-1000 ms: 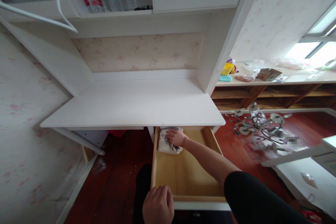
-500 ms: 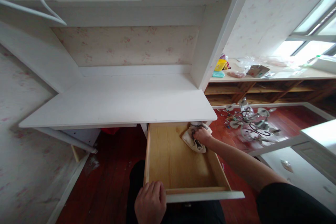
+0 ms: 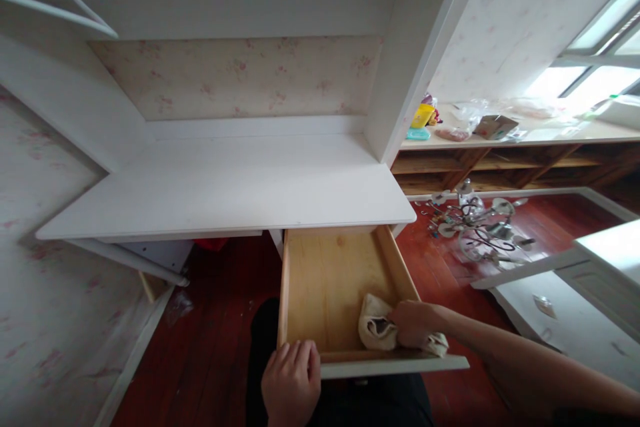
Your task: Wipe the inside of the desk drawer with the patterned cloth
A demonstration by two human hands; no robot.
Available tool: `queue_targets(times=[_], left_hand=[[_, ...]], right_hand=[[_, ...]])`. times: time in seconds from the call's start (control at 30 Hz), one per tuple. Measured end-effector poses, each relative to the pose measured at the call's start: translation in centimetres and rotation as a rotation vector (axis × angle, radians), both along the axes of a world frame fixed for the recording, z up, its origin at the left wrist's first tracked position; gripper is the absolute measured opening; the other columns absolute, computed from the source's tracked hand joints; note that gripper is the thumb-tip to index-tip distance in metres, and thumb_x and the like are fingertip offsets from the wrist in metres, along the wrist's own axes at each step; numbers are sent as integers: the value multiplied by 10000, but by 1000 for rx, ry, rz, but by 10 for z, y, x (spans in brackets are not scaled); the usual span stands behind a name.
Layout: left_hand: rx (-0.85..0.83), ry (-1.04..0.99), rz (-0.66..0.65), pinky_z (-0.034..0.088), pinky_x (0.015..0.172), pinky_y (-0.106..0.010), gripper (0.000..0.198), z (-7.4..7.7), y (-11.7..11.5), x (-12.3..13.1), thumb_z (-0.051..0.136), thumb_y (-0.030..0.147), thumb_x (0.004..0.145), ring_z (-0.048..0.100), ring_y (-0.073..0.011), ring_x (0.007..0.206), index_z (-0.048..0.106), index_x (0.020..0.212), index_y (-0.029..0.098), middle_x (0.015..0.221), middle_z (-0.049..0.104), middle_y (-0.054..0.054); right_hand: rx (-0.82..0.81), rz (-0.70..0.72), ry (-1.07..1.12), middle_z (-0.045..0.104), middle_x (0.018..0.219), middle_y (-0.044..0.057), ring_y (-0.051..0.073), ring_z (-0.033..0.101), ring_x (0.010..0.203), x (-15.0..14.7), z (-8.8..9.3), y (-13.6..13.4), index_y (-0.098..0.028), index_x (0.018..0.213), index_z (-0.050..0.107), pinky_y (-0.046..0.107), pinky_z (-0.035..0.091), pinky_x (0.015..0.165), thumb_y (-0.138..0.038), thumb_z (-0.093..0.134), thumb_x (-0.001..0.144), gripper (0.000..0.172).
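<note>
A light wooden drawer (image 3: 325,280) stands pulled out from under a white desk (image 3: 225,187). My left hand (image 3: 291,383) grips the drawer's white front edge at its left corner, fingers curled over the rim. My right hand (image 3: 413,323) is closed on a crumpled white cloth (image 3: 377,332) and presses it against the drawer's bottom at the front right corner. Part of the cloth hangs over the drawer's right side.
A chandelier with glass shades (image 3: 475,227) lies on the red wooden floor to the right. Behind it a wooden shelf (image 3: 500,147) carries a yellow box, a cardboard box and bags. A white panel (image 3: 575,313) lies at the right. Bottles stand on the upper shelf.
My right hand dragged the cloth from the drawer's back left to its back right, then forward to the front right corner. My left hand kept its grip on the drawer front.
</note>
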State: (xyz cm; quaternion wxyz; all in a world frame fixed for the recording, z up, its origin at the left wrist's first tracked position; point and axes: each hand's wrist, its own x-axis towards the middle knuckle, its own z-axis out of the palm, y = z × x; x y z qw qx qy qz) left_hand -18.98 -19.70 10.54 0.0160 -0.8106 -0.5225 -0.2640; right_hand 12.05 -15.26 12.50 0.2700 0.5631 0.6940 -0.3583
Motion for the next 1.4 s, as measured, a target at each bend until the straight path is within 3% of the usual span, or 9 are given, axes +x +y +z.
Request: queue_targets(times=[0.1, 0.23, 0.4, 0.6, 0.73, 0.9, 1.1, 1.27, 1.4], left_hand=[[47, -35, -27, 301, 632, -346, 180, -2, -1, -1, 510, 193, 894, 527, -160, 624, 583, 733, 227, 606, 561, 15], [114, -77, -57, 294, 624, -343, 159, -3, -3, -4, 521, 181, 884, 508, -155, 608, 581, 743, 225, 597, 549, 14], [102, -88, -81, 299, 629, -341, 178, -1, -6, -10, 520, 167, 877, 486, -150, 597, 556, 711, 222, 588, 525, 11], [48, -77, -43, 293, 632, -347, 198, 3, -7, -8, 516, 184, 885, 486, -153, 613, 555, 696, 225, 596, 516, 11], [41, -48, -48, 292, 639, -349, 172, 1, -7, -7, 518, 201, 890, 496, -164, 631, 583, 733, 231, 613, 535, 11], [30, -31, -55, 308, 656, -348, 170, -1, -7, -8, 524, 208, 889, 517, -167, 655, 600, 738, 231, 627, 555, 7], [40, -26, -26, 308, 650, -348, 169, 2, -8, -6, 522, 204, 888, 520, -164, 654, 615, 749, 227, 642, 575, -2], [28, -22, -34, 303, 643, -347, 184, 2, -8, -6, 512, 193, 890, 514, -159, 646, 604, 735, 227, 629, 562, 0], [49, -30, -37, 302, 640, -349, 173, 2, -7, -6, 514, 195, 890, 508, -158, 641, 601, 744, 228, 629, 560, 1]], right_hand=[[-81, -24, 79, 728, 784, 64, 242, 681, 717, -5, 8, 7, -192, 858, 754, 257, 449, 531, -238, 641, 575, 308], [-64, -100, 194, 718, 832, 37, 199, 664, 712, -46, 13, 22, -199, 934, 736, 221, 428, 517, -283, 611, 618, 350], [-1, 9, 146, 717, 789, 59, 233, 673, 708, -95, 7, 33, -199, 854, 736, 270, 471, 562, -274, 667, 580, 292], [97, 50, -149, 724, 739, 82, 318, 694, 835, -51, 8, 38, -188, 653, 700, 375, 518, 713, -76, 650, 503, 194], [239, -28, -180, 718, 934, 174, 366, 670, 948, -15, 21, 38, -174, 880, 729, 446, 498, 772, -127, 602, 662, 256], [333, -155, -107, 704, 1010, 177, 369, 657, 976, -12, 34, 55, -200, 1109, 667, 422, 479, 756, -180, 521, 752, 386], [190, -308, 204, 737, 929, 55, 214, 690, 801, -21, 37, 77, -189, 1032, 674, 225, 472, 607, -191, 546, 683, 371], [-184, -695, 602, 740, 923, 63, 201, 688, 732, -29, 31, 71, -146, 978, 688, 229, 502, 584, -171, 580, 607, 387], [-215, -671, 689, 733, 904, 32, 186, 676, 782, -54, 15, 52, -173, 960, 700, 219, 504, 626, -188, 648, 607, 357]])
